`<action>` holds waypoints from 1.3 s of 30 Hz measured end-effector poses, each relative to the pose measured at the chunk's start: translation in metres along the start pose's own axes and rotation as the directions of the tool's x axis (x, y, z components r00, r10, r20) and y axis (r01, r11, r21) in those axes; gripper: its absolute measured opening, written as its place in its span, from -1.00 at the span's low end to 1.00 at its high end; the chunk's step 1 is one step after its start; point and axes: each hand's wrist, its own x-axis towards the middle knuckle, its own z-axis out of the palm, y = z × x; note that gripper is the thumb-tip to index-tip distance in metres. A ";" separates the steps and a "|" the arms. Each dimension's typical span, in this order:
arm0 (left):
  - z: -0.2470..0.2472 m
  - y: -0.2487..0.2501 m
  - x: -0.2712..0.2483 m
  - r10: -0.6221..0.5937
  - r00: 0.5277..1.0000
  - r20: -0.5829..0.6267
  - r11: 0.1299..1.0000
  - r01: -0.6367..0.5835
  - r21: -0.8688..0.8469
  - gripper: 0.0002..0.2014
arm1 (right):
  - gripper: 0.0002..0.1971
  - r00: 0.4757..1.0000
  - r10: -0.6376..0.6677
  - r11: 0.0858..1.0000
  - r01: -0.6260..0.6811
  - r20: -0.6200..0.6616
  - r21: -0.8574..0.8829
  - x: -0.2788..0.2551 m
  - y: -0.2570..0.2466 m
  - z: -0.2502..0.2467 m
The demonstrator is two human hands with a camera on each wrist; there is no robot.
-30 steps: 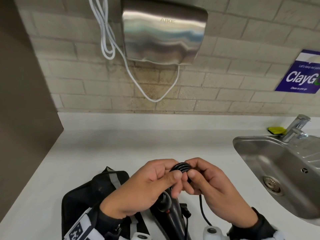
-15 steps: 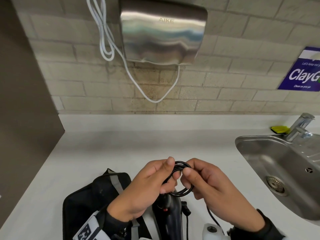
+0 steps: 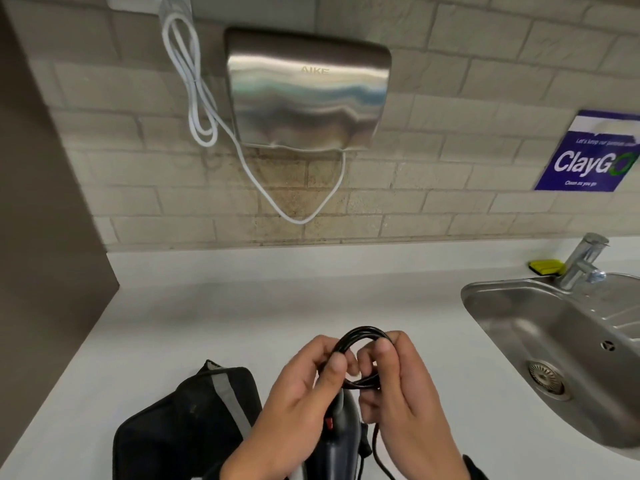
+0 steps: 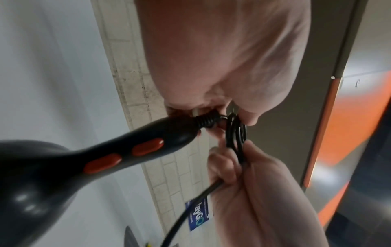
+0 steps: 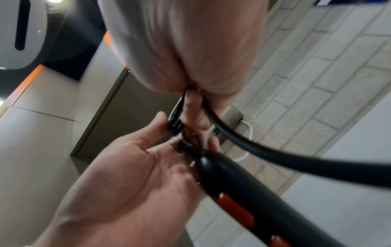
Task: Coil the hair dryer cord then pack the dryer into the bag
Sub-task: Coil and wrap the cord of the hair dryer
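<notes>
The black hair dryer (image 3: 337,445) with red buttons hangs below my hands, handle end up; its handle (image 4: 135,148) also shows in the left wrist view. Its black cord (image 3: 360,336) is wound into a small coil of several loops at the handle's end. My left hand (image 3: 304,386) pinches the coil's left side between thumb and fingers. My right hand (image 3: 398,386) pinches the coil's right side, and the loose cord tail (image 5: 275,155) runs down past its palm. The black bag (image 3: 187,417) with a grey stripe lies on the counter to the lower left.
A white counter (image 3: 242,313) runs to a brick wall. A steel sink (image 3: 554,341) with a tap (image 3: 581,261) and a yellow sponge (image 3: 545,266) is at the right. A steel wall hand dryer (image 3: 304,88) with a white cable (image 3: 194,81) hangs above.
The tight cord bundle between my fingers has opened into a wider, rounder coil. Both hands stayed together above the dryer, and the view tilted upward.
</notes>
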 end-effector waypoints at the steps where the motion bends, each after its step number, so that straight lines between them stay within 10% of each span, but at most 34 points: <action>1: 0.003 -0.005 -0.003 -0.006 1.000 -0.023 1.000 0.007 0.018 -0.52 | -0.58 0.999 0.021 1.000 -0.020 -0.038 0.019 -0.001 0.001 0.002; 10: 0.015 -0.008 -0.012 -0.041 0.984 -0.174 0.988 0.066 0.141 -0.53 | -0.73 0.999 0.004 0.996 -0.008 -0.044 -0.092 -0.002 0.007 -0.005; 20: 0.011 -0.006 -0.010 0.040 0.994 0.101 0.928 -0.075 0.365 -0.36 | -0.94 0.854 -0.512 0.688 0.474 0.096 -0.549 0.029 -0.026 -0.055; 29: 0.006 -0.006 -0.009 0.049 0.997 0.059 0.973 -0.061 0.221 -0.43 | -0.71 0.965 -0.092 0.978 0.134 0.245 -0.163 0.023 0.007 -0.051; 39: 0.005 -0.005 -0.007 0.005 0.999 0.033 0.994 -0.008 0.109 -0.58 | -0.92 0.958 0.065 0.996 -0.080 0.280 0.043 0.013 0.012 -0.046</action>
